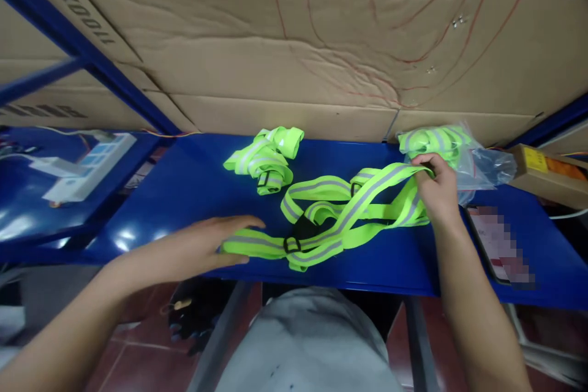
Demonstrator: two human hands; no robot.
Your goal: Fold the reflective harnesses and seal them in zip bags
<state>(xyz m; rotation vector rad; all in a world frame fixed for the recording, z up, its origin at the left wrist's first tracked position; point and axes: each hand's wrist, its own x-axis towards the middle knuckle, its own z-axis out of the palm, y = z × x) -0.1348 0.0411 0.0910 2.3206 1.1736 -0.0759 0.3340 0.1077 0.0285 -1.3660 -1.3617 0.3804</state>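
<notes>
A neon-yellow reflective strap harness [353, 217] with a grey stripe lies loosely looped over the blue table [184, 190]. Its black buckle [292, 245] shows near the left end. My right hand [436, 187] is closed in a pinch on the harness's right end, lifting that part a little. At the other end, my left hand [229, 242] is open, thumb and fingers apart around the strap's folded end. Behind the harness, a second bundled reflective harness [261, 159] rests crumpled on the table. Just beyond my right hand, a clear plastic bag [482, 165] holds more of the same strap.
A phone [496, 245] lies right of my right forearm, with a small cardboard box [546, 174] behind it. On the left is a white power strip [92, 165]. Large cardboard [229, 73] with red drawn lines stands along the back edge. Blue frame bars [105, 73] rise at the left.
</notes>
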